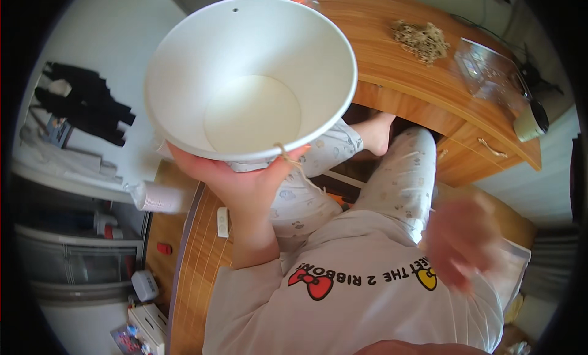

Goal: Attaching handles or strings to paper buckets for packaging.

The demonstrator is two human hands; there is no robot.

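Left hand (236, 182) clamps my bucket (251, 113); right hand (463, 238) is blurred, can't tell. Bucket's near side has 1 cord (283, 153), far hole (235, 10) none.

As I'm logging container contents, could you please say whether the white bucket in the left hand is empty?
Empty: the white bucket shows only bare inner walls and a bare round bottom.

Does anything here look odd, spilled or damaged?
Nothing looks spilled or broken, but the smooth round white tub in the left hand looks one-sided: thin tan twine is looped at its near side, while the small dark hole opposite shows none.
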